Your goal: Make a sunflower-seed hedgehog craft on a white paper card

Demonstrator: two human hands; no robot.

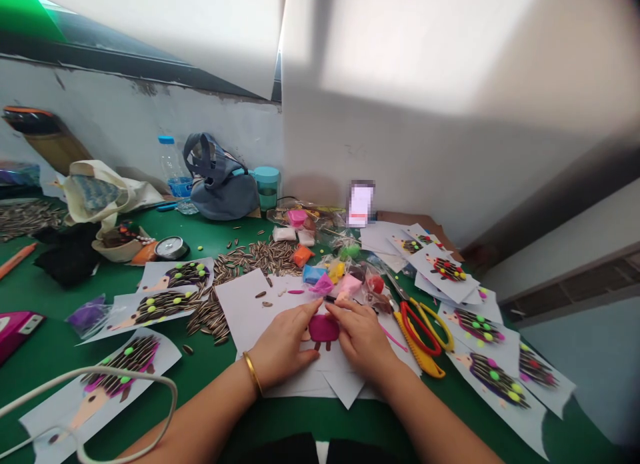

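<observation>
A magenta clay shape point(324, 328) with two short brown legs lies on white paper point(245, 297) in front of me. At its left edge is my left hand point(287, 334), fingers stretched out and a gold bangle point(253, 373) on the wrist. My right hand point(361, 334) rests along the right edge, its fingers also extended. Both sets of fingertips nearly meet above the clay, partly covering its rim. Just beyond them sit bags of coloured clay, among them pink point(350, 285), blue point(314, 275) and a red one point(375, 283). A thin magenta strip point(395, 337) lies right of my right hand.
Sunflower seeds point(260, 256) are heaped behind the paper. Red-handled scissors point(417, 327) and a yellow cutter point(417, 347) lie at the right. Seed-covered hedgehog pictures point(123, 364) flank both sides. A white cable point(170, 384) loops at front left; a phone point(360, 204) leans against the wall.
</observation>
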